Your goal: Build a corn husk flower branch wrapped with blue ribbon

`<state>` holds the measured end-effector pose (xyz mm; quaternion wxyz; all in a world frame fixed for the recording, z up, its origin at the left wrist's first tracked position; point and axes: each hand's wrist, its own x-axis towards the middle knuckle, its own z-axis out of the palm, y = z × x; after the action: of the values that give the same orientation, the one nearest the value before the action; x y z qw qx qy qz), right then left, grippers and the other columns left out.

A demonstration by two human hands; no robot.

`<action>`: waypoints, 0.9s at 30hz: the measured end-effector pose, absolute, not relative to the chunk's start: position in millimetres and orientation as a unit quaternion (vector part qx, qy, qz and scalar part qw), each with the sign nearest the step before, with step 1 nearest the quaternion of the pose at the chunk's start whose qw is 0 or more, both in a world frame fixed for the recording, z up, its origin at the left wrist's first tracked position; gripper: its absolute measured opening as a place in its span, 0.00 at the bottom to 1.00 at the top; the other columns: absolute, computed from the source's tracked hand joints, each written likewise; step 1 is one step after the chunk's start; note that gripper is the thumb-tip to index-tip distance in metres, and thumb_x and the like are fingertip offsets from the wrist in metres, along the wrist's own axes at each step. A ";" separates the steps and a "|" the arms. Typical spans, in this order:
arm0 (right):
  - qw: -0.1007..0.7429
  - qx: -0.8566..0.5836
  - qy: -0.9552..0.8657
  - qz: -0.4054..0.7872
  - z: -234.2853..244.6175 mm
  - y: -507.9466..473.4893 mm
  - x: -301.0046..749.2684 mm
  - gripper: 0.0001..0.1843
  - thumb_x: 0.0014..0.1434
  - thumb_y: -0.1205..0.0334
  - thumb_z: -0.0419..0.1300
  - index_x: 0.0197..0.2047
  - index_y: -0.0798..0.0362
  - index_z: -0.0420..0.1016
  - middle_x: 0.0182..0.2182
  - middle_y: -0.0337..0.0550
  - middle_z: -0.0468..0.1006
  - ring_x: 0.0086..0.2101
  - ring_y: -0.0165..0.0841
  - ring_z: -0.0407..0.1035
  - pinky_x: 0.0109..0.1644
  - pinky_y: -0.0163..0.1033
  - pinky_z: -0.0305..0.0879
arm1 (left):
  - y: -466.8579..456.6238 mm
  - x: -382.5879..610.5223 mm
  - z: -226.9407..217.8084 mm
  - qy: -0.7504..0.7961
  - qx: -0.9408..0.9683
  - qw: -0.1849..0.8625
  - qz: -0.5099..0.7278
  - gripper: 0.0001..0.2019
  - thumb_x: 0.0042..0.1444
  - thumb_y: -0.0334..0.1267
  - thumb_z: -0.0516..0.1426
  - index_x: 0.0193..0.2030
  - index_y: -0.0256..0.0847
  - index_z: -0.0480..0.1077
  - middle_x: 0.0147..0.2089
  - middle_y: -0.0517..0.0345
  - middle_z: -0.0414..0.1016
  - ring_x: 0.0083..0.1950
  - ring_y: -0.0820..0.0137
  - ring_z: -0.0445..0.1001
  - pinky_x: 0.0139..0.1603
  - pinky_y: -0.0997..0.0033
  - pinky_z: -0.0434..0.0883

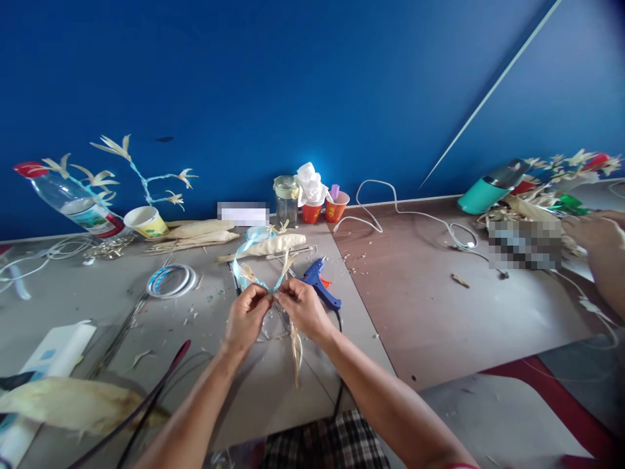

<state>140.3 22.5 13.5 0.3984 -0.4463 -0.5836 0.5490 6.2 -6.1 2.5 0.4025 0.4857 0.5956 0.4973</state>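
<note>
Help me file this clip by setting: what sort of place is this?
Probably a craft workroom: a glue gun lies on the table, a flower stem stands in a cup, and the left hand and right hand pinch a blue stem.

Craft workshop | glue gun [312, 273] | dry-petalled flowers [120, 149] | scrap-littered table [208, 319] (shared: another person's arm [606, 264])

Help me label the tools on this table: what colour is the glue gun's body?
The glue gun is blue, with an orange-red trigger; the head view shows it.
</note>
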 end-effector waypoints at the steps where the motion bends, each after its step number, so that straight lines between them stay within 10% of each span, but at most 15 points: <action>1: 0.397 -0.453 -0.591 0.537 13.5 21.9 140.0 0.06 0.51 0.62 0.56 0.26 0.55 0.66 0.22 0.36 0.66 0.25 0.26 0.59 0.28 0.31 0.55 | -6.1 6.0 0.1 0.594 0.484 0.402 0.502 0.06 0.50 0.38 0.58 0.27 0.39 0.68 0.25 0.63 0.69 0.29 0.73 0.67 0.33 0.74 0.64; 11: 0.382 -0.449 -0.629 0.507 11.7 17.7 138.3 0.07 0.52 0.64 0.53 0.24 0.54 0.66 0.21 0.35 0.65 0.25 0.27 0.59 0.28 0.30 0.55 | -4.8 9.7 -3.7 0.562 0.375 0.445 0.588 0.09 0.49 0.40 0.61 0.28 0.39 0.66 0.26 0.64 0.68 0.29 0.73 0.68 0.34 0.71 0.71; 27: 0.394 -0.437 -0.667 0.457 18.9 10.4 139.5 0.11 0.56 0.66 0.51 0.24 0.54 0.69 0.21 0.36 0.67 0.25 0.28 0.60 0.30 0.32 0.55 | -8.2 7.7 -0.2 0.601 0.598 0.180 0.499 0.04 0.55 0.37 0.55 0.31 0.43 0.70 0.37 0.53 0.76 0.41 0.65 0.73 0.44 0.68 0.68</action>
<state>139.5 10.4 18.9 0.3936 -0.4366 -0.6672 0.4574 7.7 -8.2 -0.2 0.1798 0.5979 0.6014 0.4985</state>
